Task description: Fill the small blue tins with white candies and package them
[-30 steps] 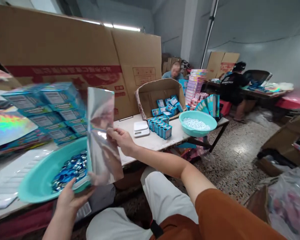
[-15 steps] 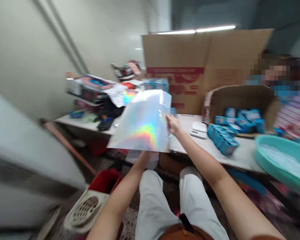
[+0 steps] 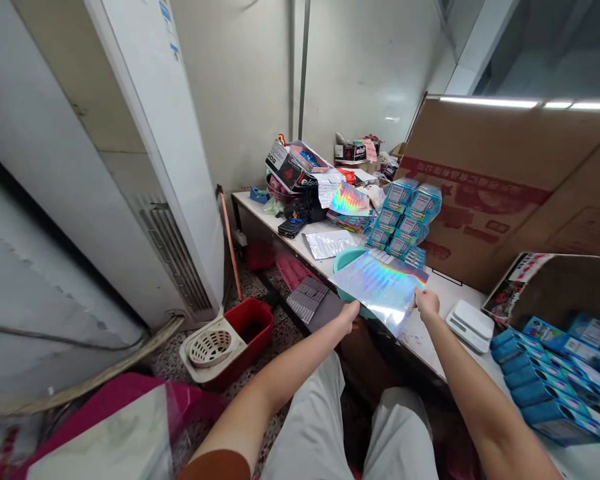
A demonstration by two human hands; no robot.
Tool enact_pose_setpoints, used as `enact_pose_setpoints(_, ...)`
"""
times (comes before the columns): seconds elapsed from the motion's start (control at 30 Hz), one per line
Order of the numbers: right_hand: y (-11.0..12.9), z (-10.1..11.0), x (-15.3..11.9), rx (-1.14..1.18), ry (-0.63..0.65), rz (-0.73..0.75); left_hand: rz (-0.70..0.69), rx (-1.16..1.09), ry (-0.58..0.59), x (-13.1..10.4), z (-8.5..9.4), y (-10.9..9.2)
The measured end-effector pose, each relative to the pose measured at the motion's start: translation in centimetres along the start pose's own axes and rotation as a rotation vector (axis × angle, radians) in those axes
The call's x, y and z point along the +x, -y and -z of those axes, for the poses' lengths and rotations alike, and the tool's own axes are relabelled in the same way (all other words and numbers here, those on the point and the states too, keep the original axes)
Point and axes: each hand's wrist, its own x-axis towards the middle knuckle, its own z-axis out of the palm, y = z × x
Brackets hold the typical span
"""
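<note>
A shiny holographic silver sheet (image 3: 380, 283) is stretched between my hands, tilted over the near edge of the table. My right hand (image 3: 427, 303) pinches its right edge. At the sheet's lower left edge is my left hand (image 3: 349, 315), its fingers closed on it and partly hidden. Beneath the sheet, a teal basin (image 3: 346, 259) shows only in part. Flat on the table behind lies a silver sheet with rows of print (image 3: 329, 244). Beyond it, another holographic sheet (image 3: 350, 199) tops a colourful stack.
Stacked blue boxes in clear wrap (image 3: 400, 217) stand behind the basin. A white scale (image 3: 470, 325) sits to the right, beside rows of blue boxes (image 3: 540, 380) and an open carton (image 3: 570, 280). On the floor at left is a red mop bucket (image 3: 257, 330).
My view has swung left, showing more wall and floor. The holographic sheet has come down from a raised, steeper position to lower over the basin, still in both hands.
</note>
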Motion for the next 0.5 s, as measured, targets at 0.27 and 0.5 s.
enact_pose_setpoints(0.27,1.1,-0.7,-1.0,-0.274,0.072,0.034,0.187,-0.01,-0.099,1.8,0.3,-0.6)
enact_pose_setpoints(0.5,0.1,-0.2,-1.0,-0.151,0.007,0.026,0.21,-0.138,-0.033,2.0,-1.0,-2.1)
